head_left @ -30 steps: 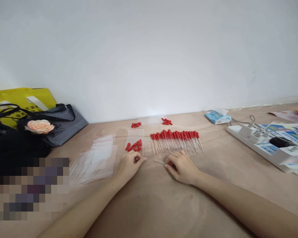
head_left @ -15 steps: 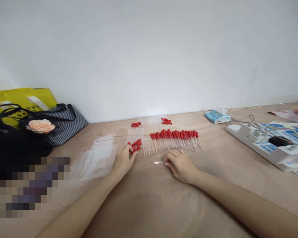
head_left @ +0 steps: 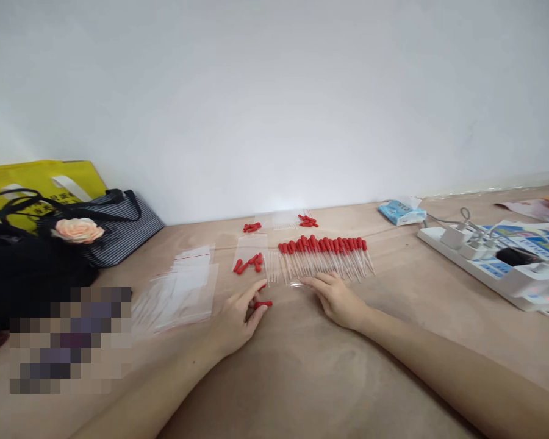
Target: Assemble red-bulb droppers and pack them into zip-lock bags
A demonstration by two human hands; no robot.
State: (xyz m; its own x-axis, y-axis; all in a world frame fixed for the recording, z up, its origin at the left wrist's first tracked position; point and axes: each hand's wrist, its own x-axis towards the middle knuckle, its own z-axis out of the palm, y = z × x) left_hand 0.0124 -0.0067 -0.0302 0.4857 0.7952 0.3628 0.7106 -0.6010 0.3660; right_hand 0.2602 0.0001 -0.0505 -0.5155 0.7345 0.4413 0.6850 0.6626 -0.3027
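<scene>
My left hand (head_left: 242, 314) has curled fingers around a red rubber dropper bulb (head_left: 264, 303), which pokes out by the thumb. A second bit of red shows under its index fingertip. My right hand (head_left: 341, 299) pinches a clear dropper tube (head_left: 296, 283), whose end sticks out to the left. Behind it lies a row of droppers (head_left: 324, 253) with red bulbs and clear stems. Several bare clear tubes (head_left: 272, 268) lie left of that row. Loose red bulbs (head_left: 247, 264) rest on a clear bag (head_left: 251, 242) beyond my left hand.
Clear zip bags (head_left: 187, 280) are heaped at left. More red bulbs (head_left: 252, 227) and bags lie near the wall. A striped bag (head_left: 132, 225) and a yellow bag (head_left: 80, 180) stand far left. At right are a tissue pack (head_left: 400, 213) and a power strip (head_left: 466, 253) with plugs.
My left hand has drawn back from the loose red bulbs toward me and to the right, bringing red bulb material along. My right hand has shifted slightly, still with the clear tube.
</scene>
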